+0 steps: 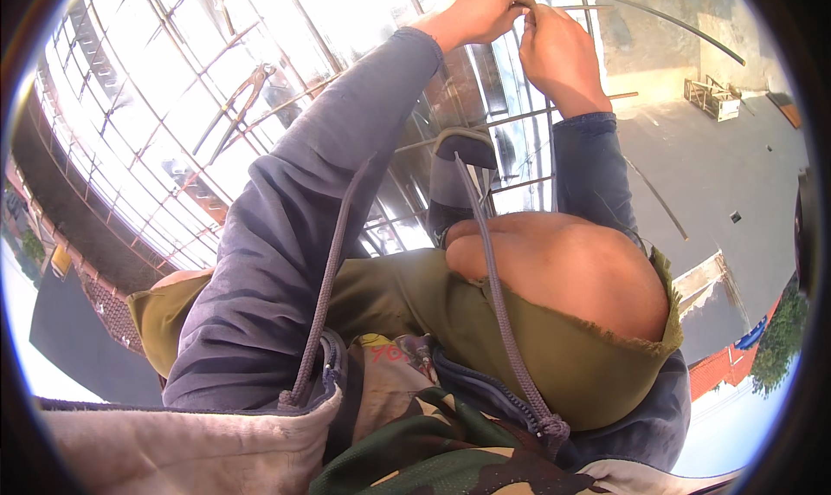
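My left hand (483, 12) and my right hand (563, 60) meet at the top of the view, above a grid of thin steel bars (305, 97). Both have their fingers closed in a pinch, fingertips almost touching. What lies between them is too small to make out. A thin rod (589, 7) sticks out to the right just beyond my right hand. Resting on the grid to the left of my left forearm is a pair of pincers (238, 105) with long handles, jaws toward the far side.
Under the grid lies a bright, shiny sheet (164, 36). My foot in a dark shoe (467, 148) is among the bars. Loose rods (671, 23) and a small wooden frame (714, 98) are on the grey floor (692, 166) to the right. A brick edge (74, 226) runs along the left.
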### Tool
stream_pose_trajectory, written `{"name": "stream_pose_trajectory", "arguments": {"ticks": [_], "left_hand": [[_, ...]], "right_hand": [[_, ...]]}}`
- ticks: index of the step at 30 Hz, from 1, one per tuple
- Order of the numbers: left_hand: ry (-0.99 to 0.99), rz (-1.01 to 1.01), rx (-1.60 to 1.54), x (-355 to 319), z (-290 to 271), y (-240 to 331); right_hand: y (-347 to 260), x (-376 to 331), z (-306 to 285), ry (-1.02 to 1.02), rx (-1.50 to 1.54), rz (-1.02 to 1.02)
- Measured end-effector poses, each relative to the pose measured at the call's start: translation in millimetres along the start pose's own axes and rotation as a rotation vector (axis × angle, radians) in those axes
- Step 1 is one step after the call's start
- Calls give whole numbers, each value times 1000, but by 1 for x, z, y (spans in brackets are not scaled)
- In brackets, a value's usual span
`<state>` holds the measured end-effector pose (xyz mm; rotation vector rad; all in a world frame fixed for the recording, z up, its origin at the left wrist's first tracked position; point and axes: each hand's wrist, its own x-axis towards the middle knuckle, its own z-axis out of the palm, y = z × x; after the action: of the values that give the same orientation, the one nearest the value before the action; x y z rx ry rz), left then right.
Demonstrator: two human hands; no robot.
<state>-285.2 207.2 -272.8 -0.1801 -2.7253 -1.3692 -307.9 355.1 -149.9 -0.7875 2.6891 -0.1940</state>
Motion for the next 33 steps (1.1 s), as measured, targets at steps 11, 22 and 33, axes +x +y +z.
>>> {"name": "stream_pose_trajectory", "arguments": {"ticks": [11, 22, 33], "left_hand": [[-43, -368, 22, -1, 0, 26], [250, -481, 49, -17, -3, 63], [-154, -187, -7, 4, -24, 10]], "right_hand": [[36, 58, -10, -30, 259, 55], [45, 62, 6, 87, 35, 3], [6, -24, 41, 119, 215, 47]]}}
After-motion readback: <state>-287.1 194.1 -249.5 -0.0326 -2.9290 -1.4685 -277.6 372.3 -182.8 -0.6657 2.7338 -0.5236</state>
